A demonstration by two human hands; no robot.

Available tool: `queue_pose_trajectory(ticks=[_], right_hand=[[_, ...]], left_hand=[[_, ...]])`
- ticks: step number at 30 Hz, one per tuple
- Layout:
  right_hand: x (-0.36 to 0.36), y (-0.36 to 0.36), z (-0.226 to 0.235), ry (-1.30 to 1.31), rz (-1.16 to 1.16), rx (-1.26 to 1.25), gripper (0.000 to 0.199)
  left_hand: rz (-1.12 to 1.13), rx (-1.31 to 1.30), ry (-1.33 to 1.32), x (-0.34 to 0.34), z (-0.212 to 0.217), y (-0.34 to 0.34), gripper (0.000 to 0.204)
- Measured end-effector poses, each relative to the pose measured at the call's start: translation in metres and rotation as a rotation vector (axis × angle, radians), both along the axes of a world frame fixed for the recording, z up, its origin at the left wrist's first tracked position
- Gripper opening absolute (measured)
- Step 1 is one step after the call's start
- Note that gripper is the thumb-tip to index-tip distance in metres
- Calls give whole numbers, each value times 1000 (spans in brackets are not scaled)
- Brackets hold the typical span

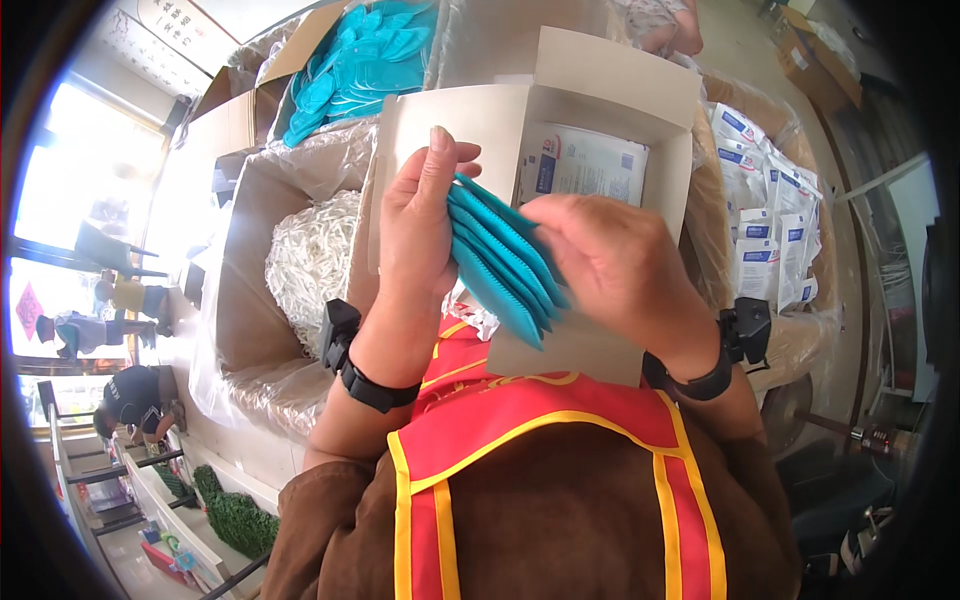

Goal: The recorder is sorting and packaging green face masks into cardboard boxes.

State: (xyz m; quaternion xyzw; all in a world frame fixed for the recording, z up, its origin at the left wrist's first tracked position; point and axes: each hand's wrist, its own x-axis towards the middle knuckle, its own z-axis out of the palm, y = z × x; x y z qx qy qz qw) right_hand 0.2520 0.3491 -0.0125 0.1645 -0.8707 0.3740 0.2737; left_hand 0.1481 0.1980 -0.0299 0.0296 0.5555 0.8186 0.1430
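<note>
I am holding a fanned stack of teal gloves between both hands, just in front of the open white carton at my twelve o'clock. My left hand is closed around the stack's near edge, thumb on top; my right hand pinches the far side, fingers curled over it. I judge this the counting or squaring-up step before packing. A printed packet already lies in the carton. Next I would need to align the edges. At ten o'clock sits a box of white strands, possibly ties.
</note>
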Motion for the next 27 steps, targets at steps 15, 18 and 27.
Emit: queue_pose_trajectory(ticks=[15, 18, 27], right_hand=[[7, -4, -5, -191, 132, -46, 73], [14, 20, 16, -304, 163, -255, 71], [68, 19, -31, -673, 327, -358, 72]], left_hand=[[-43, 24, -55, 9, -2, 4, 38], [-141, -2, 40, 28, 18, 1, 37], [-751, -325, 79, 71, -11, -51, 56]])
